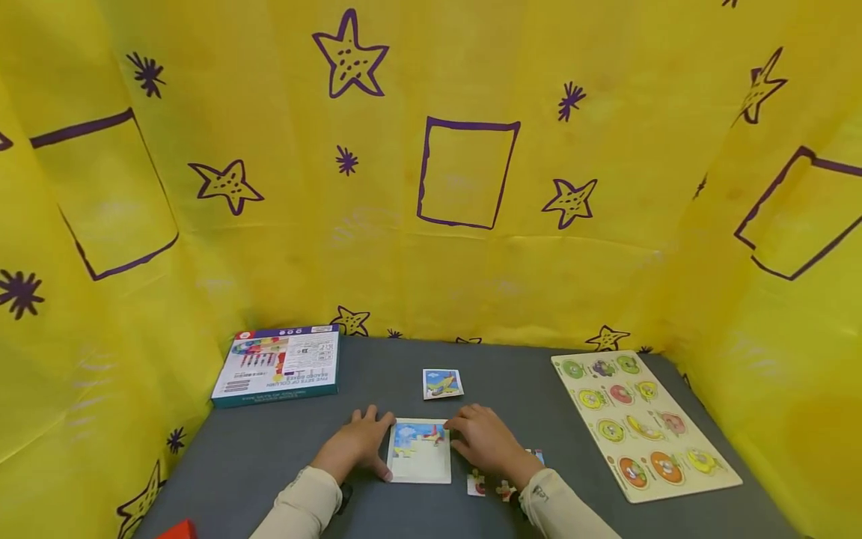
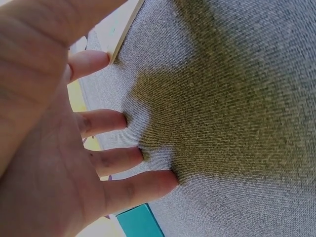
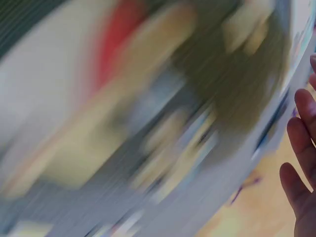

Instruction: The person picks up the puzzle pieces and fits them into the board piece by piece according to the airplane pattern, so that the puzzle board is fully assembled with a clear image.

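Note:
A pale jigsaw tray point(image 1: 420, 470) lies between the two hands, with joined picture pieces point(image 1: 407, 433) along its top and left side. My left hand point(image 1: 360, 443) spreads along the tray's left edge. In the left wrist view its fingers are fairly straight, several tips on the grey cloth and one against the tray's corner. My right hand point(image 1: 488, 442) is at the tray's upper right corner, fingertips by the rim; its blurred wrist view shows loosely extended fingers. Loose jigsaw pieces point(image 1: 476, 483) lie below the right wrist, partly covered by it.
A small picture card point(image 1: 442, 383) lies beyond the tray. At the back left is a flat cardboard box point(image 1: 279, 367); a fruit puzzle board point(image 1: 646, 427) lies at right. A red object point(image 1: 178, 530) shows at the front left edge. Yellow curtains point(image 1: 458, 284) enclose the table.

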Action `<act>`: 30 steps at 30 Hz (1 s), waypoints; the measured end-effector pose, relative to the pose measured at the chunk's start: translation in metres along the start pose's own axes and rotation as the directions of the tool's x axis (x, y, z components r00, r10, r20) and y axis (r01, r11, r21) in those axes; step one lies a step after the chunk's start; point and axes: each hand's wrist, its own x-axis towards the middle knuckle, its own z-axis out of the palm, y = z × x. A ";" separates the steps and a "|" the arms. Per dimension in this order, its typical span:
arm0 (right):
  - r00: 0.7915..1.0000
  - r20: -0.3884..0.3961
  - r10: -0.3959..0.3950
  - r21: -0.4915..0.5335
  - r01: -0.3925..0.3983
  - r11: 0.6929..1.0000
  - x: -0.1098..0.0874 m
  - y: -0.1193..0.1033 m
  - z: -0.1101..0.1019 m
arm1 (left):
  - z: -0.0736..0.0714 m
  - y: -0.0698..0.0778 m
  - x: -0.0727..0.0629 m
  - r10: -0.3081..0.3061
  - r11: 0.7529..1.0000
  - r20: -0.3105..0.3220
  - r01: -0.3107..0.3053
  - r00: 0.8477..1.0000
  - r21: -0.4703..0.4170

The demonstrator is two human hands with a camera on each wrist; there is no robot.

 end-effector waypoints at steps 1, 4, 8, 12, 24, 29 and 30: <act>1.000 0.003 0.016 -0.008 -0.016 1.000 -0.006 0.007 -0.002 | 0.000 -0.002 0.000 -0.002 1.000 0.003 0.002 1.000 0.005; 0.998 0.013 0.059 -0.021 -0.059 0.998 -0.025 0.026 -0.009 | -0.002 -0.005 -0.001 -0.001 1.000 0.006 0.001 1.000 -0.002; 0.995 0.049 0.088 0.004 -0.089 0.996 -0.048 0.042 -0.016 | -0.003 -0.007 -0.001 0.001 1.000 0.010 -0.001 1.000 -0.015; 0.993 0.091 0.081 0.041 -0.085 0.996 -0.065 0.048 -0.022 | -0.002 -0.006 0.000 0.012 1.000 0.016 -0.012 1.000 -0.014; 0.990 0.121 0.076 0.027 -0.080 0.996 -0.071 0.043 -0.020 | -0.001 -0.004 0.002 0.028 1.000 0.025 -0.027 0.999 -0.013; 0.991 0.117 0.068 0.030 -0.072 0.997 -0.065 0.041 -0.020 | -0.001 -0.003 -0.001 0.021 0.999 0.015 -0.020 1.000 -0.025; 0.992 0.111 0.064 0.028 -0.067 0.997 -0.063 0.040 -0.020 | -0.001 -0.002 -0.001 0.021 0.999 0.014 -0.020 1.000 -0.026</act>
